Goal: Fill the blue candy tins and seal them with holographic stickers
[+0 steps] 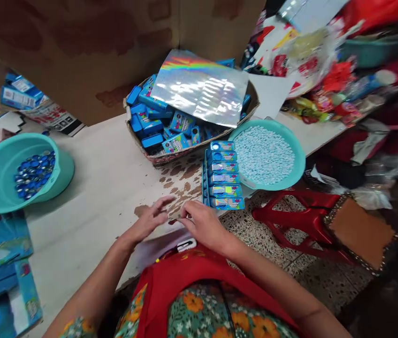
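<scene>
On a stained white table [89,164], the left hand [148,223] hovers, fingers parted, near the right hand [204,224], fingers drawn narrow, any hold unclear; blue packs [225,179] line up beside a turquoise basin [301,155] of pale pellets [265,155], light handling best keeping them aligned

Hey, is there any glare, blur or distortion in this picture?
Head view: strong glare and a rainbow band on the silvery sheet; red material at upper right smeared; left hand slightly soft; lower right corner very dark; left-hand bowl looks stretched, probably by the wide lens.
</scene>
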`<state>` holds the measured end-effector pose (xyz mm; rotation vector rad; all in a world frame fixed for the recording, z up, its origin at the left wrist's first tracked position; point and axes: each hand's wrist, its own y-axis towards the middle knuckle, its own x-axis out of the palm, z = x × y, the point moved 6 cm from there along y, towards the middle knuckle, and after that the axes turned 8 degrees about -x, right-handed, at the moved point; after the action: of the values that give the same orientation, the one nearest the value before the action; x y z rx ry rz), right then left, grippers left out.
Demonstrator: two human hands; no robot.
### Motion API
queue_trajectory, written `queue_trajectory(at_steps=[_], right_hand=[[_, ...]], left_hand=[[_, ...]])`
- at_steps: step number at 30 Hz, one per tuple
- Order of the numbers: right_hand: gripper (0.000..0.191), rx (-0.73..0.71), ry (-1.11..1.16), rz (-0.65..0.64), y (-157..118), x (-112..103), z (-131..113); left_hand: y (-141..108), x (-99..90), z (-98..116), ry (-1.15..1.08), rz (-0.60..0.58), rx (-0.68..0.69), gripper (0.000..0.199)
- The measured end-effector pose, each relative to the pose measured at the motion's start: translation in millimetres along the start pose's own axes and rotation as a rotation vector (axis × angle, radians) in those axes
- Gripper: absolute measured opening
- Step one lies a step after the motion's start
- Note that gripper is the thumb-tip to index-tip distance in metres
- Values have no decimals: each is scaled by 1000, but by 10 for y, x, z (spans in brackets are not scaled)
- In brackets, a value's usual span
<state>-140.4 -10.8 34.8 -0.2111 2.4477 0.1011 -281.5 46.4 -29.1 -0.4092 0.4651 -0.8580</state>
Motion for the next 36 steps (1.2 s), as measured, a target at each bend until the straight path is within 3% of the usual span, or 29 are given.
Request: queue_trajectory(at_steps=[2,5,8,12,17,20,23,29,33,36], right_hand=[[8,49,16,95,-26,-222,-6],[6,156,-21,256,-46,-459,148],[7,207,-124,401,-29,-680,330],[6,226,-264,573,72,-1055,556],[7,368,-332,636,295,-1378,970],[6,434,-310,623,405,-1399,1175],[6,435,-244,642,447,-1375,1280],[10,452,-84,749,376,-1377,1412],[26,534,-46,775,350,-1365,1522],[22,524,-107,724,381,-1349,1516]], left_hand=[[31,159,348,-88,-157,39,39],[202,309,652,-111,-247,-41,34],[479,331,908,-95,-237,-34,35],[905,247,1306,-70,-164,107,37],[1375,244,1664,57,-143,218,26],[1556,266,1679,106,-122,128,28],[1645,274,1602,10,-148,22,30],[1765,327,1346,-216,-186,-11,25],[1812,463,1141,-198,-44,-12,21],[1760,455,1101,57,168,23,22]])
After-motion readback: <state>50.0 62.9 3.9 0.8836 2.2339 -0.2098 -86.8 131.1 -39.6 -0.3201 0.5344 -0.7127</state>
